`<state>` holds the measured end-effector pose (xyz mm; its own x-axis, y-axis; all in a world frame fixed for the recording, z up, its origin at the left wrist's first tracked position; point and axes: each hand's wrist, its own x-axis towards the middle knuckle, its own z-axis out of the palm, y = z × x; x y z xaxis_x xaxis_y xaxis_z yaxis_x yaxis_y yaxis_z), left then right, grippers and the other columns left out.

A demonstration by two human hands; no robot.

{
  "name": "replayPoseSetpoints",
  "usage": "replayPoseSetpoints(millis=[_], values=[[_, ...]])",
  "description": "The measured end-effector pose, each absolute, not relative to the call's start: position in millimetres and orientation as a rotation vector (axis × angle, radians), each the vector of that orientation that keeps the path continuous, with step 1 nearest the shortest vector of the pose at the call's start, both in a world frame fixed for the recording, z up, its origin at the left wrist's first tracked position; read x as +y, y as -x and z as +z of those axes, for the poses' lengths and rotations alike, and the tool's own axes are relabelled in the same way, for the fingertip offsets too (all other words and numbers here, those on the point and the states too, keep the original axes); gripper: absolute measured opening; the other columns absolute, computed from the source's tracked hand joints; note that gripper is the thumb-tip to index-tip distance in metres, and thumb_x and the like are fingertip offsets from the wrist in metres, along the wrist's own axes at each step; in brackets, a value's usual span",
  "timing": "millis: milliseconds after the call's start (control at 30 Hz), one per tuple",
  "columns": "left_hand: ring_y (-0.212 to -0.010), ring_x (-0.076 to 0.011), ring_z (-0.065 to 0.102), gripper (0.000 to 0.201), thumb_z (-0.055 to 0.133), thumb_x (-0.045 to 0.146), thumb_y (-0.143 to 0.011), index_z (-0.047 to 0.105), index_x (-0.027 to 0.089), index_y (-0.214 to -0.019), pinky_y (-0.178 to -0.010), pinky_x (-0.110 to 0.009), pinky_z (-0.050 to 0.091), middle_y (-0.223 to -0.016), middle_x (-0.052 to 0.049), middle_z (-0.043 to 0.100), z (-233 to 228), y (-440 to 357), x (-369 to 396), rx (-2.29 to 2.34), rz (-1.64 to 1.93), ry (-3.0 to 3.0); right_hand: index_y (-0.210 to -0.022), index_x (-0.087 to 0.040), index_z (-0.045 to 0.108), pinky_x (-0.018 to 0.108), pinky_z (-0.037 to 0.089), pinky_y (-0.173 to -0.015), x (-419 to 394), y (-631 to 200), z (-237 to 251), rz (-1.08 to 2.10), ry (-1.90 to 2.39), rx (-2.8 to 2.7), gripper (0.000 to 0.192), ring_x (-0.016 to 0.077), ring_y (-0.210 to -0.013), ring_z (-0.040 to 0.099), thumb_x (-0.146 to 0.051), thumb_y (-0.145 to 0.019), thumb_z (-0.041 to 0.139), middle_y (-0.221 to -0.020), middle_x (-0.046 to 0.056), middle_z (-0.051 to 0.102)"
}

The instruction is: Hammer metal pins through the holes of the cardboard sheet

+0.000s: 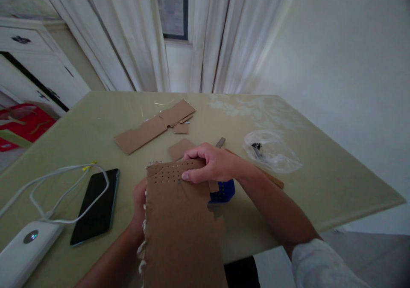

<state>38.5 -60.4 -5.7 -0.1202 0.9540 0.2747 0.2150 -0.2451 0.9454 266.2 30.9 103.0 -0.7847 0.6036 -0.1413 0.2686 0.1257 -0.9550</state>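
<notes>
I've got the right hand (213,165) clamped over the top edge of a perforated cardboard sheet (182,219), left hand (140,211) behind its left side. A blue block (223,191) sits beneath; phone (97,205) lies left on the desk (320,181).

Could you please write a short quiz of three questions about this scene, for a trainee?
1. True or false: the right hand rests on the top edge of the cardboard sheet, beside its rows of small holes.
2. Which thing lies on the table left of the sheet, with the white cable looping over it?
A. a black phone
B. a pair of scissors
C. a cup
3. Fill in: the small object partly hidden under the right hand and the sheet is ____ in colour.

Key:
1. true
2. A
3. blue; it is the blue part. The left hand holds the sheet's left edge.
</notes>
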Motion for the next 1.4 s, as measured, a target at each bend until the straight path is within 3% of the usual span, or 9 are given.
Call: replayPoseSetpoints(millis=[100, 167, 233, 333, 433, 533, 667, 900, 1400], values=[[-0.050, -0.0152, 0.038, 0.047, 0.070, 0.057, -0.089, 0.055, 0.023, -0.060, -0.044, -0.032, 0.037, -0.054, 0.001, 0.048, 0, -40, -55, 1.295, 1.461, -1.451, -0.085, -0.017, 0.065, 0.022, 0.030, -0.054, 31, -267, 104, 1.618, 0.849, -2.144, 0.037, 0.0099, -0.065, 0.044, -0.049, -0.085, 0.083, -0.073, -0.005, 0.052], [-0.053, -0.0168, 0.048, 0.037, 0.076, 0.054, -0.086, 0.066, 0.025, -0.067, -0.047, -0.031, 0.043, -0.060, 0.001, 0.058, 6, -43, -48, 1.261, 1.449, -1.403, -0.085, -0.017, 0.065, 0.023, 0.031, -0.056, 32, -269, 104, 1.598, 0.845, -2.135, 0.036, 0.0103, -0.066, 0.044, -0.049, -0.085, 0.083, -0.074, -0.005, 0.052], [-0.065, -0.0200, 0.063, 0.029, 0.084, 0.051, -0.081, 0.078, 0.027, -0.094, -0.055, -0.031, 0.053, -0.078, -0.001, 0.073, 11, -45, -40, 1.230, 1.422, -1.323, -0.085, -0.017, 0.066, 0.023, 0.032, -0.056, 32, -272, 105, 1.631, 0.851, -2.096, 0.037, 0.0106, -0.067, 0.045, -0.049, -0.085, 0.083, -0.075, -0.004, 0.054], [-0.078, -0.0195, 0.071, 0.044, 0.080, 0.054, -0.091, 0.076, 0.024, -0.124, -0.066, -0.029, 0.058, -0.099, -0.005, 0.080, 15, -45, -30, 1.320, 1.517, -1.177, -0.088, -0.016, 0.069, 0.023, 0.033, -0.055, 34, -276, 106, 1.689, 0.867, -2.034, 0.037, 0.0102, -0.065, 0.046, -0.048, -0.083, 0.085, -0.076, -0.004, 0.056], [-0.090, -0.0171, 0.072, 0.026, 0.067, 0.045, -0.105, 0.078, 0.023, -0.113, -0.079, -0.029, 0.058, -0.106, -0.006, 0.078, 16, -40, -30, 1.426, 1.764, -1.328, -0.088, -0.016, 0.070, 0.023, 0.032, -0.054, 36, -279, 106, 1.673, 0.899, -2.033, 0.035, 0.0096, -0.063, 0.044, -0.045, -0.081, 0.087, -0.074, -0.005, 0.056], [-0.107, -0.0199, 0.070, 0.007, 0.076, 0.028, -0.101, 0.081, 0.026, -0.105, -0.096, -0.036, 0.056, -0.114, -0.005, 0.076, 22, -39, -37, 1.367, 1.828, -1.833, -0.086, -0.016, 0.069, 0.023, 0.030, -0.053, 36, -279, 107, 1.639, 0.933, -2.058, 0.033, 0.0094, -0.063, 0.043, -0.044, -0.081, 0.087, -0.072, -0.006, 0.054], [-0.118, -0.0241, 0.067, 0.021, 0.077, 0.021, -0.098, 0.082, 0.032, -0.115, -0.098, -0.042, 0.053, -0.131, -0.007, 0.073, 27, -46, -44, 1.361, 1.658, -2.189, -0.084, -0.017, 0.067, 0.023, 0.028, -0.054, 36, -277, 106, 1.579, 0.966, -2.108, 0.032, 0.0093, -0.062, 0.039, -0.044, -0.082, 0.084, -0.070, -0.007, 0.050], [-0.096, -0.0191, 0.068, 0.015, 0.081, 0.015, -0.096, 0.081, 0.028, -0.102, -0.088, -0.036, 0.052, -0.101, -0.001, 0.078, 21, -50, -43, 1.217, 1.689, -2.200, -0.085, -0.017, 0.069, 0.025, 0.027, -0.057, 30, -270, 105, 1.384, 1.002, -2.286, 0.023, 0.0109, -0.066, 0.043, -0.039, -0.085, 0.076, -0.070, -0.005, 0.052], [-0.087, -0.0205, 0.077, 0.012, 0.068, 0.015, -0.103, 0.075, 0.026, -0.102, -0.080, -0.039, 0.059, -0.094, -0.003, 0.083, 19, -53, -51, 0.915, 1.878, -2.024, -0.083, -0.017, 0.069, 0.029, 0.028, -0.064, 14, -265, 121, 1.006, 1.110, -2.462, 0.019, 0.0127, -0.069, 0.049, -0.035, -0.089, 0.073, -0.072, -0.003, 0.059]])
